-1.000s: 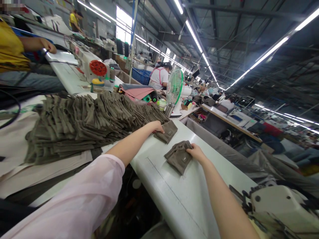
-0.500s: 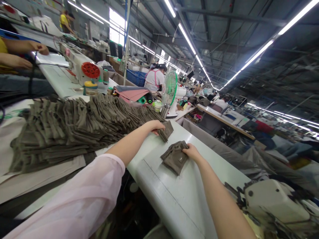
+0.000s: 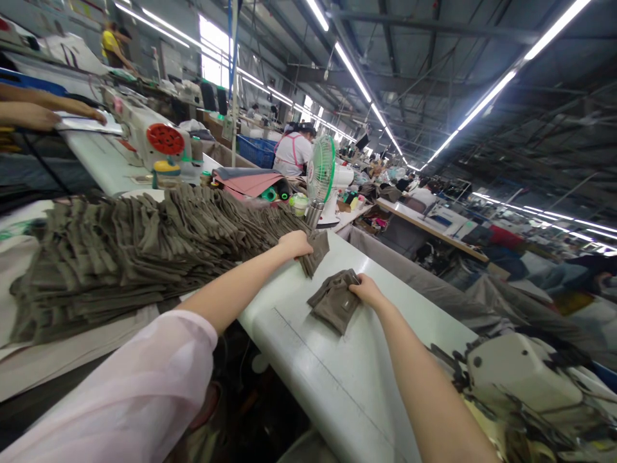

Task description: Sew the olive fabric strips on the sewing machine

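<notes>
My left hand (image 3: 295, 244) is closed on the edge of an olive-brown fabric piece (image 3: 318, 251) near the far end of the pale table (image 3: 347, 379). Closer to me, my right hand (image 3: 368, 290) pinches the right edge of a small layered bunch of the same olive-brown cloth (image 3: 333, 305). That bunch lies on the tabletop, its upper layers rumpled, with a small pale tag on it. To the left of my left hand, a long row of similar folded fabric pieces (image 3: 120, 251) leans in overlapping layers.
Beyond the row stand a sewing machine (image 3: 144, 132) and a green-rimmed fan (image 3: 322, 170). Another machine head (image 3: 523, 373) is at the lower right. A co-worker's hands (image 3: 53, 112) are at the far left. Grey cloth (image 3: 409, 276) hangs along the table's right side.
My left hand has turned slightly, showing more of its back, still on its piece. My right hand keeps its hold. The co-worker's hands have lowered and stretched out. The view has shifted slightly.
</notes>
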{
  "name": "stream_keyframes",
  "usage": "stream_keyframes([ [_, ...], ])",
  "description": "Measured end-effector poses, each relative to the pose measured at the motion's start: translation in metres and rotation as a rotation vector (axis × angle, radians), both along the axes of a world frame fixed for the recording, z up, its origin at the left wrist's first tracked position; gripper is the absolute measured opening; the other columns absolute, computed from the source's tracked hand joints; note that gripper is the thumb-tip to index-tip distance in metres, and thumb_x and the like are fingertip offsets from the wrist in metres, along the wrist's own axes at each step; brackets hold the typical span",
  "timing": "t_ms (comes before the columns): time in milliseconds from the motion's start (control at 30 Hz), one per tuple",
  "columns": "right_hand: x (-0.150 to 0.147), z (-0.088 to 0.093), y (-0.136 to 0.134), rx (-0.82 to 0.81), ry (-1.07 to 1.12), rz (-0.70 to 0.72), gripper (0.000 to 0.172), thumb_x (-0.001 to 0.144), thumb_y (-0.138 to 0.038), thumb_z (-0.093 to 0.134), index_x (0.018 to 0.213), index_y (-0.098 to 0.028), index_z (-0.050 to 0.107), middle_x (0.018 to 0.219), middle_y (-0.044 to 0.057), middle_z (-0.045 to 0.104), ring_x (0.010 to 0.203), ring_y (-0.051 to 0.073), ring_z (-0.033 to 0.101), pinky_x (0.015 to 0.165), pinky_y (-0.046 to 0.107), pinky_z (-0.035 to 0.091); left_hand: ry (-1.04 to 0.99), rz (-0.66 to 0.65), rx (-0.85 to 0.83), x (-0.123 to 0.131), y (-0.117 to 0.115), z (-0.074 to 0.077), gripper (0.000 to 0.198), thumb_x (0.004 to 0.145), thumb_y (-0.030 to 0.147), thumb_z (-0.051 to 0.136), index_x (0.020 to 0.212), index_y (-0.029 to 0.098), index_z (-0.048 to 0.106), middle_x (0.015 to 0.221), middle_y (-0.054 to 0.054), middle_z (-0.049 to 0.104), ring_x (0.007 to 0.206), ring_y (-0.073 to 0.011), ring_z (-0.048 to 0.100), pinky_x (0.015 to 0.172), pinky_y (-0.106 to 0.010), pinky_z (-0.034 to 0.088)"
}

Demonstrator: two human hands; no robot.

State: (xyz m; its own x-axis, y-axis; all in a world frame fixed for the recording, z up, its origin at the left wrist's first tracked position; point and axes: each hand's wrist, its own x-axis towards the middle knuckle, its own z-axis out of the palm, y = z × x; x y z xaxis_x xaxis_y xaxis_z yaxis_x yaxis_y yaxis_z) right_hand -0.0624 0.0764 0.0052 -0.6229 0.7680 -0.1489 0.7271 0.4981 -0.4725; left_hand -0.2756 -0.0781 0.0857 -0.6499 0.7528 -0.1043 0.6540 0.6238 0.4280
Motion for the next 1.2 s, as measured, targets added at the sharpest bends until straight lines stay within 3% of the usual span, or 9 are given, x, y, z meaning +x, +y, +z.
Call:
stream_keyframes([
  [133,0.001,0.002,-0.004,0.000,0.002,0.002,0.033,0.097,-0.037,0.063,0.123,-0.017,0.061,0.123,0.008,0.063,0.103,0.022,0.065,0.087,0.043,0.057,0.196,-0.017,0.088,0.028,-0.023,-0.017,0.033,0.085,0.040,0.062,0.109,0.017,0.066,0.109,-0.016,0.072,0.112,-0.0309,0.067,0.087,-0.034,0.052],
  [300,0.000,0.004,-0.006,0.012,0.013,-0.011,0.032,0.097,-0.036,0.063,0.123,-0.017,0.061,0.122,0.008,0.063,0.103,0.022,0.065,0.087,0.042,0.057,0.299,-0.128,0.142,0.058,-0.054,-0.044,0.024,0.093,0.035,0.054,0.111,0.020,0.060,0.114,-0.013,0.069,0.109,-0.0283,0.066,0.085,-0.033,0.049],
  [433,-0.002,0.004,-0.006,0.016,0.024,-0.023,0.033,0.097,-0.037,0.063,0.124,-0.017,0.061,0.123,0.009,0.063,0.104,0.022,0.065,0.088,0.043,0.056,0.323,-0.163,0.169,0.065,-0.063,-0.054,0.015,0.092,0.030,0.056,0.105,0.021,0.058,0.110,-0.010,0.069,0.104,-0.0269,0.067,0.079,-0.031,0.045],
  [700,-0.002,0.003,-0.003,0.012,0.034,-0.020,0.034,0.097,-0.037,0.063,0.124,-0.017,0.061,0.125,0.009,0.062,0.106,0.023,0.064,0.089,0.044,0.056,0.270,-0.067,0.214,0.045,-0.054,-0.047,0.015,0.093,0.036,0.056,0.094,0.021,0.057,0.097,-0.006,0.071,0.087,-0.0235,0.067,0.064,-0.030,0.038],
  [1200,-0.002,0.006,-0.004,-0.021,0.057,-0.032,0.033,0.097,-0.037,0.063,0.124,-0.018,0.061,0.125,0.009,0.062,0.105,0.023,0.064,0.089,0.044,0.056,0.185,-0.052,0.278,0.031,-0.051,-0.044,0.015,0.088,0.035,0.060,0.097,0.022,0.061,0.100,-0.006,0.072,0.092,-0.0243,0.067,0.066,-0.029,0.039],
])
